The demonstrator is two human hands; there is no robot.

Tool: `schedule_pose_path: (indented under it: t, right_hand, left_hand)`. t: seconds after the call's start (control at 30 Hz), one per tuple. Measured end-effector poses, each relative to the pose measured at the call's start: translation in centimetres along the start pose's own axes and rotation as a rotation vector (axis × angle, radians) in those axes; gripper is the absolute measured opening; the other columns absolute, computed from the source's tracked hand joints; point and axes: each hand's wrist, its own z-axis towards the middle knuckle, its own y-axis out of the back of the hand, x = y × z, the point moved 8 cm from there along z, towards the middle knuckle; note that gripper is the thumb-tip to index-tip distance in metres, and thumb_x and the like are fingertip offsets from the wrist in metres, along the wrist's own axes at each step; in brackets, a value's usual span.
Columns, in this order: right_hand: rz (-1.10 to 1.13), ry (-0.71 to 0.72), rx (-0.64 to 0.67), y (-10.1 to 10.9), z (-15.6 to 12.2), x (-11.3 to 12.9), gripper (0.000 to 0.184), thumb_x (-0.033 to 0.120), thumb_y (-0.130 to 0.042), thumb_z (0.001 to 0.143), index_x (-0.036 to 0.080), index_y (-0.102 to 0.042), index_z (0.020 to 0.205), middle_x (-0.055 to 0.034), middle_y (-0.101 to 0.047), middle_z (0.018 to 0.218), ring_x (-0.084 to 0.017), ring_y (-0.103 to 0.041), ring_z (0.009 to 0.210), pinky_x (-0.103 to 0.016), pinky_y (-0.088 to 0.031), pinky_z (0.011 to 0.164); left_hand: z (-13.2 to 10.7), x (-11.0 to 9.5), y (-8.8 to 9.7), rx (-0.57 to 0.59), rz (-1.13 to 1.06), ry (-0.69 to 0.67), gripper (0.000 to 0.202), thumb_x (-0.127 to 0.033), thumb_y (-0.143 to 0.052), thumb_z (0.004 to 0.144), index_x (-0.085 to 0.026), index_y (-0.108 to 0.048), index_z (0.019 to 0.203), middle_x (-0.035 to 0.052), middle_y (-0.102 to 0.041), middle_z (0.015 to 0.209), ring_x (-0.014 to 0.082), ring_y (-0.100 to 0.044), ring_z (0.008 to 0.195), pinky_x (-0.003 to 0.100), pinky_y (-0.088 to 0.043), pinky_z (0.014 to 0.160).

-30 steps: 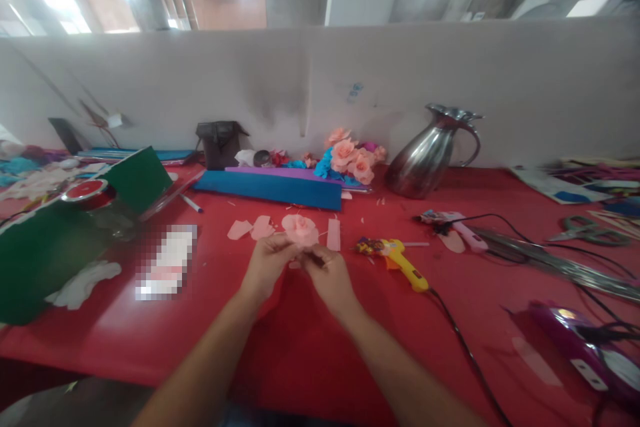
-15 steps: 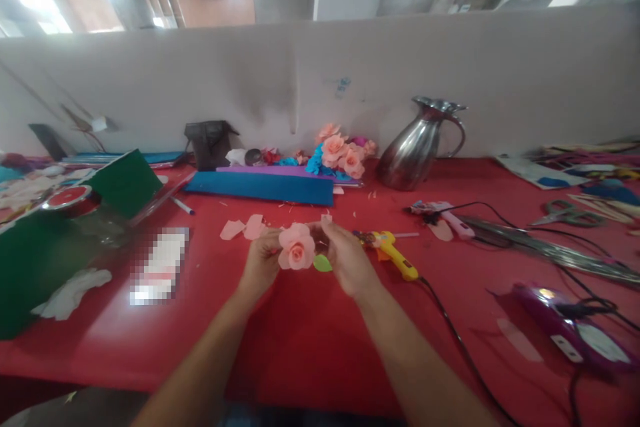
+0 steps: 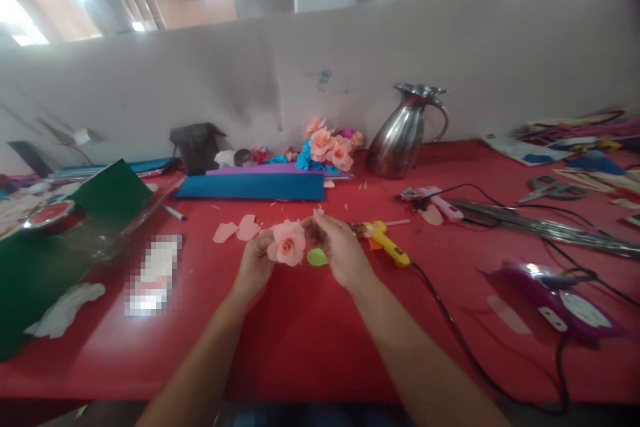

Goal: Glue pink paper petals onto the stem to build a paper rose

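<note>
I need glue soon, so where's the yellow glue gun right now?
In the head view, the yellow glue gun lies on the red table just right of the right hand, its black cord trailing toward the near right edge.

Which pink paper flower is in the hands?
The single pink rose in front, held between left hand and right hand, a green leaf beside it. The other roses sit bunched by the wall, near the steel jug.
</note>
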Motion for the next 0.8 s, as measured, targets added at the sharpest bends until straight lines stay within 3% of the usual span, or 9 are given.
schedule_pose_path:
  t: [0.17, 0.3, 0.5, 0.63, 0.8]
  right_hand:
    - [0.015, 0.003, -0.093, 0.9, 0.2, -0.3, 0.030, 0.049, -0.072, 0.069, 0.019, -0.071, 0.064, -0.0007, -0.062, 0.060, -0.011, -0.050, 0.055, -0.025, -0.035, 0.054]
    - [0.002, 0.008, -0.120, 0.9, 0.2, -0.4, 0.031, 0.050, -0.072, 0.068, 0.019, -0.070, 0.064, -0.0021, -0.063, 0.060, -0.013, -0.051, 0.056, -0.026, -0.034, 0.053]
    - [0.036, 0.003, -0.035, -0.1, 0.0, -0.6, 0.035, 0.053, -0.072, 0.067, 0.018, -0.070, 0.065, -0.0018, -0.065, 0.060, -0.012, -0.051, 0.056, -0.026, -0.037, 0.055]
    - [0.037, 0.008, 0.040, -0.7, -0.1, -0.9, 0.034, 0.053, -0.071, 0.070, 0.018, -0.070, 0.067, -0.0010, -0.064, 0.061, -0.012, -0.051, 0.054, -0.026, -0.038, 0.055]
    - [0.003, 0.031, 0.068, -1.0, -0.4, -0.7, 0.034, 0.052, -0.069, 0.073, 0.018, -0.072, 0.069, -0.0039, -0.068, 0.065, -0.014, -0.054, 0.058, -0.027, -0.041, 0.056]
  left_hand:
    - [0.1, 1.4, 0.5, -0.038, -0.032, 0.051, 0.011, -0.008, -0.066, 0.065, -0.018, -0.070, 0.066, 0.0021, -0.065, 0.074, 0.0167, -0.057, 0.075, 0.027, -0.045, 0.074]
    - [0.1, 1.1, 0.4, -0.032, -0.038, 0.035, 0.013, -0.008, -0.065, 0.066, -0.018, -0.071, 0.072, 0.0022, -0.067, 0.079, 0.0169, -0.058, 0.077, 0.028, -0.046, 0.078]
    - [0.3, 0.6, 0.5, -0.054, 0.003, 0.015, 0.001, -0.016, -0.068, 0.068, -0.018, -0.069, 0.067, 0.0019, -0.067, 0.072, 0.0153, -0.057, 0.071, 0.026, -0.044, 0.073]
    - [0.3, 0.3, 0.4, -0.057, -0.012, 0.011, 0.005, -0.021, -0.069, 0.070, -0.018, -0.068, 0.066, 0.0015, -0.065, 0.069, 0.0163, -0.057, 0.071, 0.026, -0.044, 0.073]
    - [0.1, 0.8, 1.0, -0.152, -0.047, 0.063, 0.007, -0.023, -0.070, 0.071, -0.018, -0.066, 0.069, 0.0018, -0.065, 0.072, 0.0166, -0.056, 0.074, 0.026, -0.043, 0.075]
